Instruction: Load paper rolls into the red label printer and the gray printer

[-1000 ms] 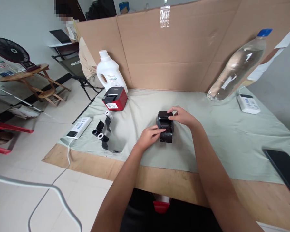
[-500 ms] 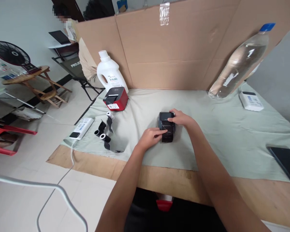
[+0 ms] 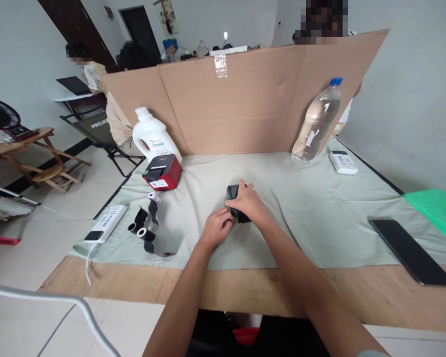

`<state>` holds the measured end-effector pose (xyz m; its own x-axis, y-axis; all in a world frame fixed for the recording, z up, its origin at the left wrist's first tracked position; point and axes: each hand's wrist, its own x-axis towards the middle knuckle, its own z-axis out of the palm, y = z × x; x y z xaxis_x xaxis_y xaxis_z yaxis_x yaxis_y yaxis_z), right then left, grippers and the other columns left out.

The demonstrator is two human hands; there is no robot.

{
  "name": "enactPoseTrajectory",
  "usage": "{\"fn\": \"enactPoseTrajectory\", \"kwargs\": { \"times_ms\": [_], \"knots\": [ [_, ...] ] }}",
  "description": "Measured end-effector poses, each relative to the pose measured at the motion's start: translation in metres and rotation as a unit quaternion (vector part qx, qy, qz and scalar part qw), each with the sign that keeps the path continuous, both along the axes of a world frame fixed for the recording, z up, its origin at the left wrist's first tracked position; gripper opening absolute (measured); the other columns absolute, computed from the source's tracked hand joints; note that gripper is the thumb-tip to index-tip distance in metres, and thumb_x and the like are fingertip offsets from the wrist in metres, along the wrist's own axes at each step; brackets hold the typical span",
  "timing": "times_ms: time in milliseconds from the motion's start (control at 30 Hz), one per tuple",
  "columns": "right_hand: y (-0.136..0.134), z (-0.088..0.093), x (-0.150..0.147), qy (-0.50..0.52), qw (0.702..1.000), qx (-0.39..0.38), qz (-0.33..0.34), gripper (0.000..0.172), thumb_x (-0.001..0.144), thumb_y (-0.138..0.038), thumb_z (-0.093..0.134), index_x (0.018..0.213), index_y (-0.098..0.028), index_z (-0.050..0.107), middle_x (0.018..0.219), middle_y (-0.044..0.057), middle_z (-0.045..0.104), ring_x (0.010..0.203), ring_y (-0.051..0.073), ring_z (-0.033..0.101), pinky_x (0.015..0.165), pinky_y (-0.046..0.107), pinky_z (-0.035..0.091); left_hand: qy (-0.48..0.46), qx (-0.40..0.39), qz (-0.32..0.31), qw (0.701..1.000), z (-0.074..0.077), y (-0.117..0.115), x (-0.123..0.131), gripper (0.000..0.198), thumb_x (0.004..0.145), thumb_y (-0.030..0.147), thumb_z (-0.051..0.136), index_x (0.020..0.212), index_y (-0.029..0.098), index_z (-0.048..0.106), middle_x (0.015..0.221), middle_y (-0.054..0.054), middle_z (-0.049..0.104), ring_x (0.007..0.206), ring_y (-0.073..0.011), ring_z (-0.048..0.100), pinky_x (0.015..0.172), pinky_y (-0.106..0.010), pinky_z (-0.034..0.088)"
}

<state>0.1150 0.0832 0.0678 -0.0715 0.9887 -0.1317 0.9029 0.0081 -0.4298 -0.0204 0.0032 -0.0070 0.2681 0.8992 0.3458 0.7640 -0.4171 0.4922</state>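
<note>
A small black printer (image 3: pixel 232 194) sits on the grey-green cloth (image 3: pixel 282 198) in the middle of the table. My right hand (image 3: pixel 247 202) lies over its top and wraps round it, hiding most of it. My left hand (image 3: pixel 217 228) is curled against its near left side, fingers closed and touching it. To the left lie black paper rolls (image 3: pixel 141 230) with a dark strip trailing from them, and a small white roll (image 3: pixel 153 197).
A red printer (image 3: pixel 162 172) and a white jug (image 3: pixel 152 136) stand back left before a cardboard screen (image 3: pixel 238 104). A water bottle (image 3: pixel 317 120) leans back right beside a white device (image 3: pixel 342 162). A power strip (image 3: pixel 106 223), a black phone (image 3: pixel 411 251) and a green tray (image 3: pixel 436 208) lie near the edges. People sit behind.
My head has lifted, so the table sits lower and smaller in view. My right hand has slid over the black printer's top and my left index finger has curled in.
</note>
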Motion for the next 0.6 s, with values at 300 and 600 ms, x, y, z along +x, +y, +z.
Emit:
{"fn": "enactPoseTrajectory", "kwargs": {
  "times_ms": [300, 600],
  "knots": [
    [0.05, -0.003, 0.171, -0.003, 0.984, 0.131, -0.122, 0.087, 0.078, -0.059, 0.065, 0.153, -0.022, 0.042, 0.132, 0.019, 0.054, 0.118, 0.039, 0.06, 0.096, 0.045, 0.049, 0.231, -0.071, -0.005, 0.97, -0.01, -0.012, 0.015, 0.056, 0.106, 0.047, 0.034, 0.159, 0.031, 0.034, 0.17, -0.003, 0.026, 0.158, -0.0275, 0.022, 0.127, -0.056, 0.021],
    [0.07, -0.021, 0.287, -0.093, 0.97, 0.108, -0.199, 0.088, 0.079, -0.063, 0.064, 0.154, -0.021, 0.044, 0.14, 0.023, 0.052, 0.121, 0.042, 0.058, 0.093, 0.047, 0.049, 0.237, -0.046, 0.005, 0.97, -0.016, -0.013, 0.013, 0.055, 0.105, 0.045, 0.036, 0.159, 0.033, 0.035, 0.169, -0.001, 0.026, 0.157, -0.0259, 0.024, 0.127, -0.054, 0.023]
  ]
}}
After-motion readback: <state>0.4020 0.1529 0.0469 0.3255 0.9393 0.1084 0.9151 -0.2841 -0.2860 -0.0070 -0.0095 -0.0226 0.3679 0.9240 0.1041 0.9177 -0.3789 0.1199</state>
